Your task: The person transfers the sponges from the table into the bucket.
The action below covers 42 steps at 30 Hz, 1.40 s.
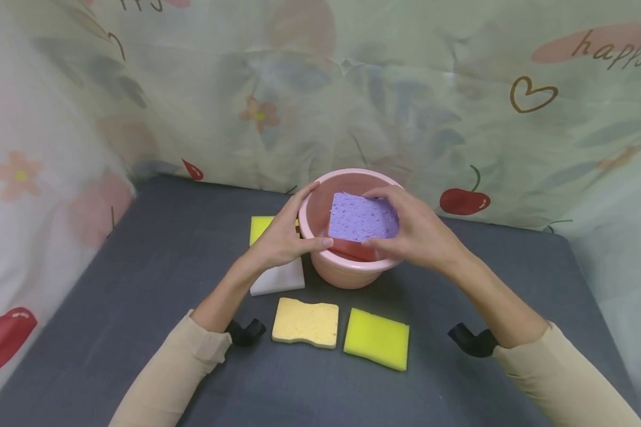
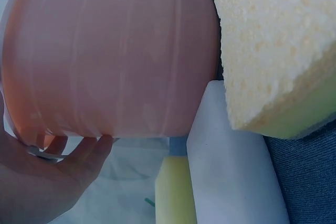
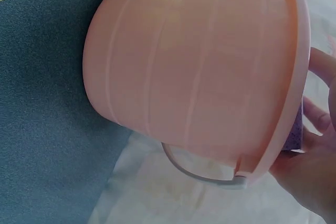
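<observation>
Nearest, a bright yellow sponge [image 1: 376, 339] and, just left of it, a pale yellow sponge [image 1: 305, 323] with wavy edges, both flat on the dark table [image 1: 155, 296]. Beyond them, pink bucket [image 1: 349, 275], upright. Left hand [image 1: 280, 237] grips its left side, thumb over the rim, fingers against the outer wall. Right hand [image 1: 419, 228] pinches the purple sponge [image 1: 360, 218] by its right end, thumb on the near edge, fingers on the far. Sponge sits at the bucket's mouth, long axis roughly left-right, reaching leftward out of the right fingers. Right hand the nearer; left thumb tip close to the sponge's near left corner, contact unclear. Something red [image 1: 352, 250] inside the bucket, below. Furthest back, printed curtain [image 1: 326, 112].
</observation>
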Each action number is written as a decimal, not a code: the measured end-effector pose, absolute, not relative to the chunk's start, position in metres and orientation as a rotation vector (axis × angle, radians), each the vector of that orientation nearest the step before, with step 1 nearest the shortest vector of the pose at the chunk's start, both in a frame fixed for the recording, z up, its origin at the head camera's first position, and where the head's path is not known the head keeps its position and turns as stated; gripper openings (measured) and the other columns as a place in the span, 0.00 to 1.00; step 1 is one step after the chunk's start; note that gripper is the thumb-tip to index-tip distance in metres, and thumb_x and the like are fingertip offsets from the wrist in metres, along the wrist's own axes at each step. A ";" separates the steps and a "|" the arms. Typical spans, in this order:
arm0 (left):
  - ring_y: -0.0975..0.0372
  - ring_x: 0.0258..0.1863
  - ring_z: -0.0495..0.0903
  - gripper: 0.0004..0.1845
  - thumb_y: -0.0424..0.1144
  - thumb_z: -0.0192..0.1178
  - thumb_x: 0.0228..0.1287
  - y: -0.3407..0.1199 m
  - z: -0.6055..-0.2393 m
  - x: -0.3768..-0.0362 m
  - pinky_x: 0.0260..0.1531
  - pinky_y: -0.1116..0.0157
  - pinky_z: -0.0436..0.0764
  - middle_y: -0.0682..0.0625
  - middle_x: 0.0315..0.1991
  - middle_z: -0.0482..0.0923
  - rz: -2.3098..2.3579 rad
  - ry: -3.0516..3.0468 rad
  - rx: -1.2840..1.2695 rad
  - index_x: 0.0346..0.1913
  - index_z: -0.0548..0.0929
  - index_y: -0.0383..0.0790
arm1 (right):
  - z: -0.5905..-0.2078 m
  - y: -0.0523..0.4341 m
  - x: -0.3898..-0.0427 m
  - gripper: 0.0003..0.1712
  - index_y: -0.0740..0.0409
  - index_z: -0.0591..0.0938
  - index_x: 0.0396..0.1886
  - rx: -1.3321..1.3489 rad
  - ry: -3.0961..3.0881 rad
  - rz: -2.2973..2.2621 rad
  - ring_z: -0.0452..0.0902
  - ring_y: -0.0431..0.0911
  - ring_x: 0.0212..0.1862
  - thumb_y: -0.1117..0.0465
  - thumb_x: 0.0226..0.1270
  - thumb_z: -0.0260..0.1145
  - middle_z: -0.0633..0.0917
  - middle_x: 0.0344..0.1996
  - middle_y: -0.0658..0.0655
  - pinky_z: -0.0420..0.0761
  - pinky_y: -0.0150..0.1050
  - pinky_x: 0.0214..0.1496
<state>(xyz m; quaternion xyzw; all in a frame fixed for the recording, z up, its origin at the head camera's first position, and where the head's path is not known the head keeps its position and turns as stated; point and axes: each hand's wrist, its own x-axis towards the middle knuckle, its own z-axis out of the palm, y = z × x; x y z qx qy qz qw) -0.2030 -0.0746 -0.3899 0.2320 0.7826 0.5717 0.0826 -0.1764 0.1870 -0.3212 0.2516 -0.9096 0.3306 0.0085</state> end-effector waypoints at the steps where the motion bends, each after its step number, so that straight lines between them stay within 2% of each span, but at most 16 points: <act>1: 0.56 0.66 0.66 0.55 0.43 0.75 0.54 -0.075 -0.390 -0.203 0.52 0.56 0.80 0.53 0.76 0.50 1.706 2.339 0.690 0.79 0.50 0.58 | -0.321 0.186 -0.177 0.42 0.53 0.74 0.64 0.796 -2.850 1.024 0.73 0.47 0.54 0.58 0.48 0.82 0.77 0.58 0.51 0.77 0.49 0.56; 11: 0.56 0.66 0.67 0.55 0.44 0.75 0.53 -0.075 -0.390 -0.203 0.52 0.57 0.81 0.52 0.76 0.51 1.708 2.349 0.703 0.79 0.51 0.57 | -0.323 0.178 -0.184 0.40 0.58 0.75 0.61 0.894 -2.903 0.925 0.72 0.48 0.56 0.57 0.47 0.82 0.78 0.56 0.55 0.74 0.49 0.59; 18: 0.56 0.65 0.67 0.55 0.44 0.75 0.53 -0.074 -0.389 -0.203 0.51 0.57 0.81 0.51 0.76 0.51 1.703 2.346 0.702 0.79 0.51 0.56 | -0.327 0.174 -0.187 0.39 0.61 0.75 0.58 0.943 -2.935 0.885 0.73 0.48 0.54 0.57 0.46 0.82 0.79 0.53 0.56 0.74 0.46 0.59; 24: 0.56 0.65 0.67 0.55 0.44 0.75 0.53 -0.074 -0.389 -0.202 0.51 0.57 0.81 0.52 0.76 0.51 1.701 2.344 0.689 0.79 0.51 0.57 | -0.328 0.169 -0.188 0.39 0.61 0.75 0.56 0.993 -2.956 0.804 0.73 0.46 0.51 0.55 0.45 0.82 0.79 0.50 0.55 0.75 0.44 0.55; 33: 0.53 0.67 0.65 0.54 0.42 0.74 0.55 -0.074 -0.391 -0.203 0.54 0.51 0.79 0.52 0.77 0.49 1.723 2.326 0.703 0.79 0.50 0.57 | -0.330 0.164 -0.189 0.37 0.60 0.75 0.54 0.963 -3.003 0.795 0.75 0.47 0.50 0.57 0.45 0.82 0.79 0.49 0.55 0.76 0.43 0.55; 42: 0.53 0.66 0.67 0.55 0.44 0.75 0.54 -0.073 -0.390 -0.202 0.52 0.55 0.81 0.53 0.75 0.52 1.702 2.348 0.692 0.79 0.50 0.56 | -0.329 0.165 -0.187 0.35 0.58 0.76 0.55 0.945 -3.048 0.823 0.78 0.51 0.54 0.58 0.48 0.82 0.80 0.51 0.57 0.78 0.46 0.57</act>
